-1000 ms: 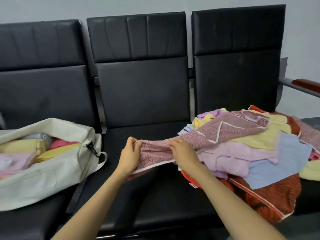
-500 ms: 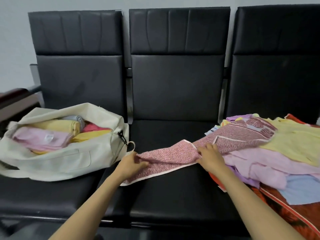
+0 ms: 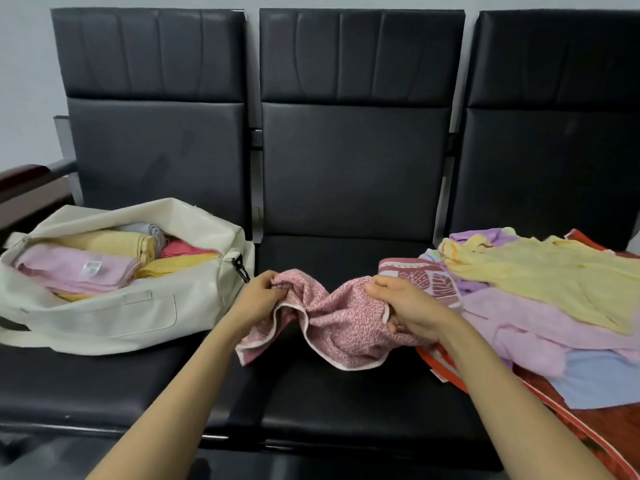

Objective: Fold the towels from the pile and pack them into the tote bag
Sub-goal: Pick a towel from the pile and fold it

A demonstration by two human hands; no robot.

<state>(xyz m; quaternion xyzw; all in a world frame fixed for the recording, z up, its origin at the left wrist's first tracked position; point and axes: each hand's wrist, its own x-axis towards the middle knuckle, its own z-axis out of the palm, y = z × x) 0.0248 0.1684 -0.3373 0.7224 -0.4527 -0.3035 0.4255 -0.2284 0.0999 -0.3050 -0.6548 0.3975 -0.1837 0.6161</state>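
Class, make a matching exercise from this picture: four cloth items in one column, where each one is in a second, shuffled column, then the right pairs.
1. pink speckled towel with white trim
2. folded pale pink towel with a white label
3. pale yellow towel
4. cream canvas tote bag

A. on the left black seat
B. on top of the pile of towels
C. inside the bag
D. gripped by the left hand and right hand over the middle black seat

Pairs: 1-D, 2-C, 3-B, 4-A

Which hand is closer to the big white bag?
Left. The left hand grips the pink towel just beside the tote bag. The right hand grips the towel's other end, farther off, next to the towel pile.
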